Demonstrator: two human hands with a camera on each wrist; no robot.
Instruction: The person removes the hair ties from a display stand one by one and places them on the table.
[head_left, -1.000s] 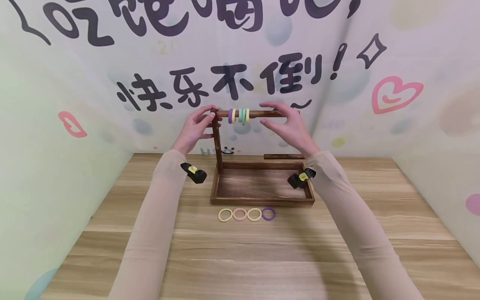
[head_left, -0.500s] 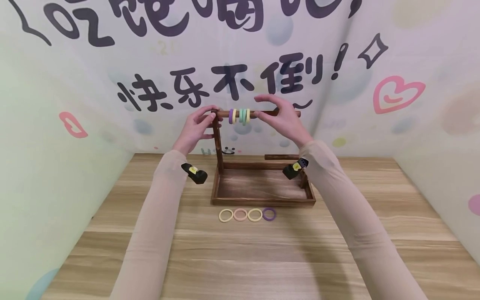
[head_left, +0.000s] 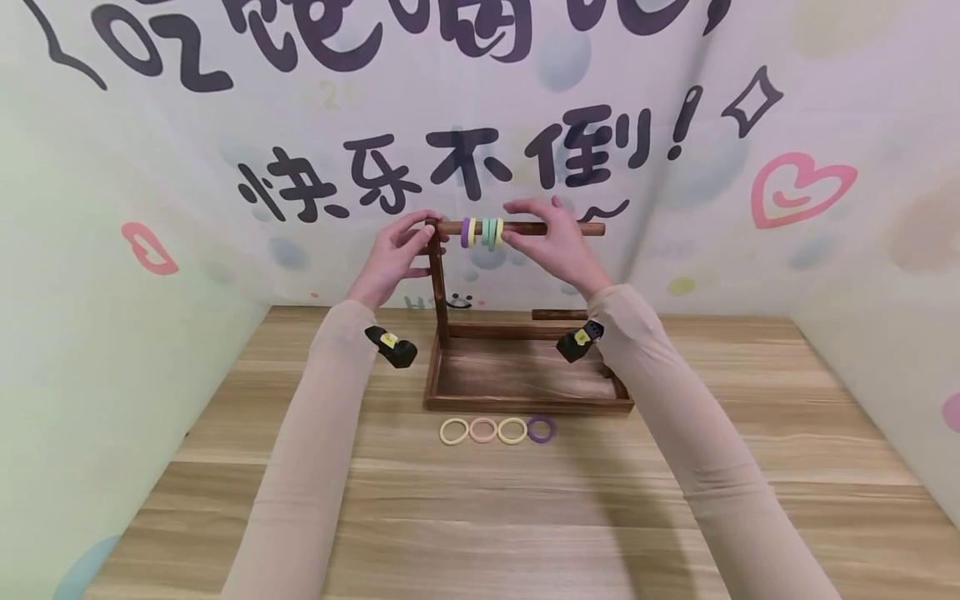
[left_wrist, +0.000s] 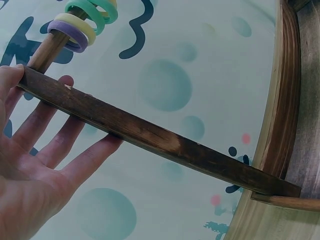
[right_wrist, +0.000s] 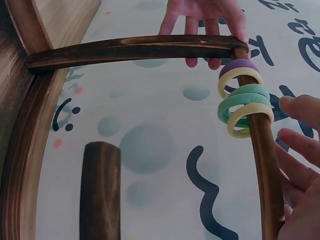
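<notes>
A dark wooden stand has a tall upright [left_wrist: 150,135] on its left and a round crossbar [head_left: 592,228] running right from its top. Purple, pale yellow and green rings hang on the bar, with a yellow ring [right_wrist: 257,112] at the right end of the group. My left hand [head_left: 391,254] grips the upright's top, thumb in front and fingers behind. My right hand [head_left: 555,246] is at the bar just right of the rings, fingers extended and thumb spread below, the thumb tip overlapping the end yellow ring in the head view.
The stand's shallow tray base [head_left: 528,406] rests on the wooden table [head_left: 480,517]. Before it lie two yellow rings, a pink ring [head_left: 483,430] and a purple ring [head_left: 541,430] in a row. A loose-looking dark rod [head_left: 557,315] shows behind the tray. A printed cloth [head_left: 315,108] hangs behind.
My right hand has moved left along the crossbar up to the rings. My left hand keeps its hold, and the rings stay in about the same place.
</notes>
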